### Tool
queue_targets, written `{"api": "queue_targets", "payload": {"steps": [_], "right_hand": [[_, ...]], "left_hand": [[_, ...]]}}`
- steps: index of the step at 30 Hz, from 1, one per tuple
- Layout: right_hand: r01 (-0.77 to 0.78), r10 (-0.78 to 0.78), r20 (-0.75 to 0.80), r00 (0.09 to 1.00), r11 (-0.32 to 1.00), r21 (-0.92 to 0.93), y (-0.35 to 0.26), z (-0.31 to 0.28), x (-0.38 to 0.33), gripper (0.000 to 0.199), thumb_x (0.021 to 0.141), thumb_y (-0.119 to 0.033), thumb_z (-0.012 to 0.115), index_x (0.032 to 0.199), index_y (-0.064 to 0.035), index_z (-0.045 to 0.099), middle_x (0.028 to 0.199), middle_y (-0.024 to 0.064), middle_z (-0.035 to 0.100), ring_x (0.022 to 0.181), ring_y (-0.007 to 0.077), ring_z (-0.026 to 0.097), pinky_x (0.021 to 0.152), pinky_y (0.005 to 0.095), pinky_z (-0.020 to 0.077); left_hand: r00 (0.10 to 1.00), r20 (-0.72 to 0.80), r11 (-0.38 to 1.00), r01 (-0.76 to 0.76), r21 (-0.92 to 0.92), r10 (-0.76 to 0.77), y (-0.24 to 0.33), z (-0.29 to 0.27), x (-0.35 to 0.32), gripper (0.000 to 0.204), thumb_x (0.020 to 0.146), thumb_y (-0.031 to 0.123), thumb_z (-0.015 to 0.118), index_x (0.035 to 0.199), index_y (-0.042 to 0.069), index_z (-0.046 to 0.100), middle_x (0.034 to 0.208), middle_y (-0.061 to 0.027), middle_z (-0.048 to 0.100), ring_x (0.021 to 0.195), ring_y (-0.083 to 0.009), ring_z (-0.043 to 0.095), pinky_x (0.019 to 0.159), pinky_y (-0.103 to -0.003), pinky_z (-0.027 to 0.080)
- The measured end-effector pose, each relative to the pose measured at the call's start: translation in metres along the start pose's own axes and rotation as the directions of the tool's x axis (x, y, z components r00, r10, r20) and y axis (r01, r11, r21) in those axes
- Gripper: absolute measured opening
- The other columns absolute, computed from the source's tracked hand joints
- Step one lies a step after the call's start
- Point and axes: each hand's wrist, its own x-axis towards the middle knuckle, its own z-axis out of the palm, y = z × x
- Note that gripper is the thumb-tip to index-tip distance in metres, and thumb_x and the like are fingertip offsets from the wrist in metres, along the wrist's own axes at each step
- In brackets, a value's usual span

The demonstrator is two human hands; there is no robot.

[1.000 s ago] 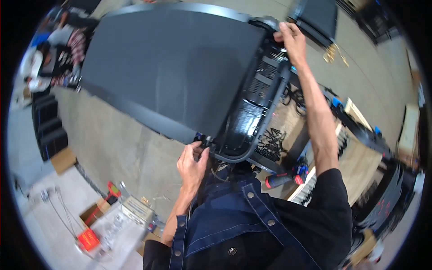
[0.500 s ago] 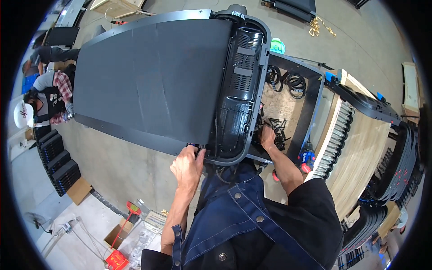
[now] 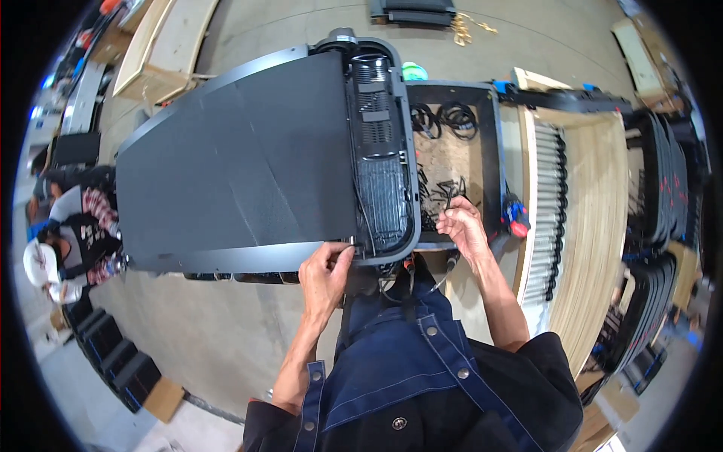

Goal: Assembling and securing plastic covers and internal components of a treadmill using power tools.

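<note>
A treadmill deck with a dark running belt (image 3: 233, 158) lies before me, its front motor bay (image 3: 380, 192) at the right end. My left hand (image 3: 322, 277) is at the belt's near front corner, thumb and fingers closed together around a small part that I cannot make out. Over the wooden-bottomed tray (image 3: 492, 162) to the right, my right hand (image 3: 465, 230) pinches a long black bolt (image 3: 449, 198), held roughly upright. Several loose black bolts (image 3: 423, 188) lie in the tray below it.
Coiled black belts (image 3: 457, 120) lie at the tray's far end. A red-and-blue power drill (image 3: 515, 215) is at its right side, beside a wooden crate (image 3: 587, 226) with a row of metal rollers (image 3: 548, 211). Another person (image 3: 75, 233) stands at the deck's left end.
My right hand has lifted out of the bolt pile with a bolt in its fingers. My left hand stays at the belt corner. The view has shifted.
</note>
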Motion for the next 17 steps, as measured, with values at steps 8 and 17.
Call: {"api": "queue_targets", "payload": {"steps": [8, 17], "right_hand": [[0.147, -0.057, 0.149, 0.987, 0.686, -0.712, 0.018, 0.095, -0.089, 0.009, 0.089, -0.003, 0.069, 0.095, 0.0037, 0.07, 0.083, 0.0106, 0.072, 0.072, 0.0219, 0.072, 0.066, 0.0342, 0.0567], [0.465, 0.0, 0.472, 0.882, -0.165, -0.87, 0.017, 0.127, -0.067, 0.014, 0.078, -0.002, 0.066, 0.091, 0.002, 0.062, 0.101, 0.0203, 0.06, 0.093, 0.0403, 0.066, 0.076, 0.0492, 0.0547]], "left_hand": [[0.592, 0.443, 0.543, -0.803, 0.247, 0.673, -0.005, -0.042, 0.058, 0.035, 0.074, -0.001, 0.069, 0.108, 0.006, 0.069, 0.115, -0.0074, 0.064, 0.115, -0.0301, 0.056, 0.096, -0.043, 0.046], [-0.017, 0.994, -0.045, -0.999, -0.013, 0.105, 0.033, -0.009, 0.109, 0.038, 0.075, 0.012, 0.069, 0.113, 0.011, 0.07, 0.119, -0.0061, 0.059, 0.125, -0.0238, 0.049, 0.112, -0.041, 0.038]]}}
